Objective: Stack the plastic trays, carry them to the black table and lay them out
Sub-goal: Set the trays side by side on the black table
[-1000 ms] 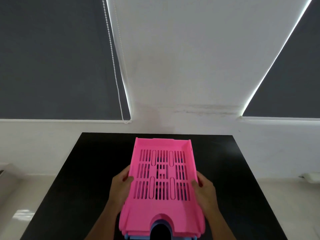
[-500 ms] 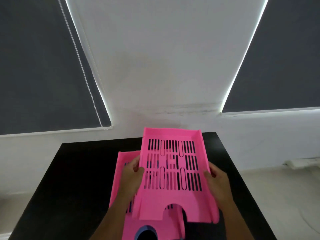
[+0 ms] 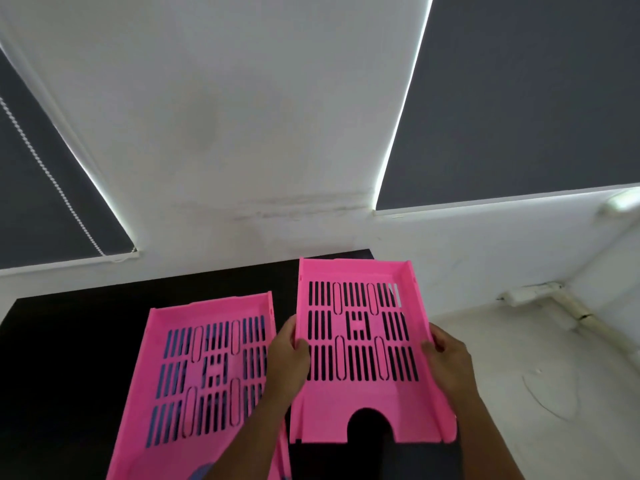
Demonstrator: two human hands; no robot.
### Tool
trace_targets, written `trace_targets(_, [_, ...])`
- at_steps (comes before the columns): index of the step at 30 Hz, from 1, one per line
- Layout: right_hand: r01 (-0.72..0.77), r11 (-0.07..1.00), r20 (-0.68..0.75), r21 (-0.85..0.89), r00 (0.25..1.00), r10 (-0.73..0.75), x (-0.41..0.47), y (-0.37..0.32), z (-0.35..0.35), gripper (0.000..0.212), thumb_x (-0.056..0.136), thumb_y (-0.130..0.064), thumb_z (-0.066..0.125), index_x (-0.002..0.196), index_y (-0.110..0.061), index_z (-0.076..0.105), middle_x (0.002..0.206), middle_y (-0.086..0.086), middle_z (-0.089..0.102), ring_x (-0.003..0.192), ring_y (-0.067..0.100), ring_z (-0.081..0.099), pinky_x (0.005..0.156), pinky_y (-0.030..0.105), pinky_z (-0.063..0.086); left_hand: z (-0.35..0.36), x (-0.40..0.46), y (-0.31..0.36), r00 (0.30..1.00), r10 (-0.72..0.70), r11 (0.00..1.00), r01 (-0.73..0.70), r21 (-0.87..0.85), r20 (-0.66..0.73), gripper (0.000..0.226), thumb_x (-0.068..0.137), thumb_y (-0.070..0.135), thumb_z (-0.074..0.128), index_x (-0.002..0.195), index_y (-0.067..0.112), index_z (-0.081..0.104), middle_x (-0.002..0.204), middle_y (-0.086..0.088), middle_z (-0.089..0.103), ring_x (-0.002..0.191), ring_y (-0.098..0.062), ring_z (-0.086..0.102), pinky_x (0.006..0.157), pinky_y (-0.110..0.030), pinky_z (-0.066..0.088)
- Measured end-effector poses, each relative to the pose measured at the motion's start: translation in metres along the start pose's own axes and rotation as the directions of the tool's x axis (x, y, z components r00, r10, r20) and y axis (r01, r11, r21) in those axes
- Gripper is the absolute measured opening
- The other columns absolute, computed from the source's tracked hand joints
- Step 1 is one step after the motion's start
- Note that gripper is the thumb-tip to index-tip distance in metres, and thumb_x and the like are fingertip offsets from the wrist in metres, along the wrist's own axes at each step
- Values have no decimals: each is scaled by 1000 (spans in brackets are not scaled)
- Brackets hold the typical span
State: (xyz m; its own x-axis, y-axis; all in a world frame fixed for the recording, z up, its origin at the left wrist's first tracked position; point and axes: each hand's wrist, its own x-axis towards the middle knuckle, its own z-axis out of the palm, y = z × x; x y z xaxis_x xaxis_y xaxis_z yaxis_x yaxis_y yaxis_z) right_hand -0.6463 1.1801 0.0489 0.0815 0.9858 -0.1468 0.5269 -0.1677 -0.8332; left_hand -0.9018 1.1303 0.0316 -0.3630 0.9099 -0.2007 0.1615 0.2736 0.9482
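1. Pink plastic fills both grips: the left hand (image 3: 289,355) is clamped on the left wall of a pink tray (image 3: 363,362), thumb inside the wall and fingers wrapped beneath.
2. The right hand (image 3: 446,358) is closed on the same tray's right wall, thumb hooked over the rim.
3. The held tray sits over the right part of the black table (image 3: 69,358), its far right corner reaching past the table's right edge. Whether its base touches the tabletop or is just above it cannot be told. Its slotted floor faces up and the arched cut-out in its near edge points toward the person.
4. Just to the left, apart from the held tray by a narrow gap, a second pink tray (image 3: 207,372) lies on the table, slightly turned. Blue shows through its slots and at its near edge, so it rests on a blue tray (image 3: 199,474).
5. Beyond the table stands a white wall (image 3: 242,116) flanked by dark grey roller blinds (image 3: 519,98), with a bead chain (image 3: 48,174) hanging at the left one.
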Motion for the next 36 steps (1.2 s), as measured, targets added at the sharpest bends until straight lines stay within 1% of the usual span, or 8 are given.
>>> trace_targets(4, [-48, 996, 47, -68, 998, 52, 16, 30, 4, 33, 96, -4, 49, 107, -23, 73, 85, 0, 76, 74, 10, 69, 64, 20, 52, 19, -2, -16, 995, -99, 994, 98, 41, 21, 45, 96, -2, 43, 134, 18, 53, 102, 9, 68, 76, 3, 71, 54, -12, 55])
trace_targets(11, [-94, 988, 109, -126, 988, 108, 34, 73, 23, 29, 95, -5, 49, 105, -15, 74, 83, 4, 77, 74, 19, 73, 60, 19, 52, 33, -3, -40, 972, -233, 962, 232, 145, -17, 43, 94, -1, 47, 133, 15, 55, 98, 7, 68, 70, -9, 70, 48, -14, 53])
trace_targets(15, [-118, 981, 110, -156, 985, 136, 35, 84, 30, 26, 96, -8, 50, 101, -17, 74, 80, -1, 74, 70, 9, 68, 60, 15, 49, 38, -2, -51, 957, -289, 940, 289, 181, -26, 46, 93, 0, 48, 135, 19, 54, 107, 1, 72, 63, -14, 69, 47, -21, 55])
trace_targets(20, [-147, 975, 111, -168, 980, 167, 31, 92, 34, 27, 96, -8, 51, 110, -15, 73, 85, 1, 74, 72, 14, 69, 71, 32, 61, 37, -3, -57, 954, -301, 934, 296, 199, -6, 46, 91, -2, 49, 131, 18, 56, 111, 0, 71, 72, -13, 72, 54, -20, 57])
trace_targets(23, [-160, 973, 114, -164, 977, 180, 28, 89, 35, 28, 96, -7, 50, 111, -15, 73, 87, 2, 74, 71, 10, 67, 61, 19, 52, 35, -3, -58, 950, -311, 929, 301, 214, 14, 49, 91, 0, 50, 137, 17, 50, 122, -5, 68, 83, -16, 72, 66, -27, 62])
trace_targets(31, [-183, 982, -127, -38, 976, 177, 19, 38, 42, 20, 95, -6, 47, 95, -7, 67, 88, 11, 73, 63, 11, 64, 57, 28, 56, 19, -1, -28, 979, -201, 968, 194, 157, 26, 40, 94, 9, 52, 133, 20, 54, 109, 10, 69, 82, -1, 70, 64, -16, 59])
trace_targets(34, [-121, 992, -177, 16, 977, 122, 15, 8, 57, 26, 98, -3, 49, 118, -4, 66, 105, 12, 69, 73, 15, 61, 74, 23, 50, 0, 3, -12, 989, -143, 976, 145, 160, -25, 49, 96, 9, 50, 144, 17, 44, 139, 0, 56, 117, -8, 60, 92, -17, 44])
trace_targets(36, [-80, 996, -160, 32, 984, 84, 13, -6, 74, 24, 100, -7, 51, 119, -3, 66, 101, 10, 70, 73, 17, 62, 68, 27, 53, -19, 6, -10, 992, -112, 981, 120, 153, -59, 51, 95, 6, 50, 144, 16, 44, 148, -4, 50, 133, -16, 48, 102, -26, 38])
